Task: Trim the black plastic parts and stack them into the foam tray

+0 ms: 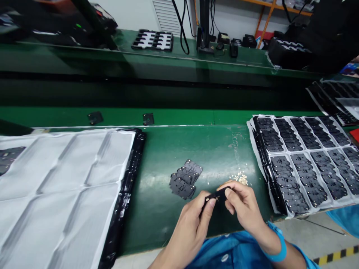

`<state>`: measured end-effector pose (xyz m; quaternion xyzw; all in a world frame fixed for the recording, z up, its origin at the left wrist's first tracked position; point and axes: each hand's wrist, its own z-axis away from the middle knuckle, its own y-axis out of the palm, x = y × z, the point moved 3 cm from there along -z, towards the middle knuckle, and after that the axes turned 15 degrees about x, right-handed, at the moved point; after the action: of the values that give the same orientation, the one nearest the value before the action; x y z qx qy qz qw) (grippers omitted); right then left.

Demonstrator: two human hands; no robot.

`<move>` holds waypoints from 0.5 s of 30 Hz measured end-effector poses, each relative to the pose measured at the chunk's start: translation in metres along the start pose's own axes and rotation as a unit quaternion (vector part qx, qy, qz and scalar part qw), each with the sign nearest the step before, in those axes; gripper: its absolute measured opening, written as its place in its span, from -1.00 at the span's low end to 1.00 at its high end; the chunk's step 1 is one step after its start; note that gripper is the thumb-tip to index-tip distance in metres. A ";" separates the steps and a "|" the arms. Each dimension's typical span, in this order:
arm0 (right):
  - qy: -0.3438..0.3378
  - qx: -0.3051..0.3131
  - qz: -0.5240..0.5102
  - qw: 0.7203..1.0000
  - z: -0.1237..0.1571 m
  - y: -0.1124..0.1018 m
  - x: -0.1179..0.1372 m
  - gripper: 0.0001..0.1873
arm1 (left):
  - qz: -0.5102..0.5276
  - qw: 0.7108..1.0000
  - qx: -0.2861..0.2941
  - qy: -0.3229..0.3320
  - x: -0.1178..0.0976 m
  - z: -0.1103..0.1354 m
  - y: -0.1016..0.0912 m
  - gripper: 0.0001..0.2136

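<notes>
Between my two hands I hold a thin black plastic plate [218, 194], tilted above the front edge of the green bench. My left hand [193, 220] pinches its left end between thumb and fingers. At the other end my right hand [243, 203] is closed on it, the thumb on the near side. Part of the plate is hidden by the fingers. A loose pile of similar black plates [185, 179] lies on the bench just beyond my left hand. Tiny pale bits [240, 178] are scattered beyond my right hand.
On the right stands a tray [287, 153] with rows of black plates in its compartments. White sheeting [70, 172] covers black trays on the left. Two single plates lie on the green strip behind, one left [95, 118], one nearer the middle [148, 119]. A dark channel runs beyond.
</notes>
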<state>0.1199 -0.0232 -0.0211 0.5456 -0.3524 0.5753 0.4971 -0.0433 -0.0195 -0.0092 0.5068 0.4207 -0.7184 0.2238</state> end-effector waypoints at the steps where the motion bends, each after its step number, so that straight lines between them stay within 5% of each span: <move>1: 0.002 -0.007 -0.004 1.000 -0.001 0.000 -0.001 -0.60 | -0.004 1.000 0.001 0.003 0.000 0.000 0.001 -0.73; 15: -0.006 0.051 0.008 0.999 0.000 -0.002 -0.001 -0.82 | 0.019 0.999 0.015 -0.026 0.009 -0.001 0.004 -0.71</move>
<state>0.1223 -0.0229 -0.0222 0.5708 -0.3301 0.5934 0.4615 -0.0434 -0.0196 -0.0190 0.4994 0.3941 -0.7332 0.2402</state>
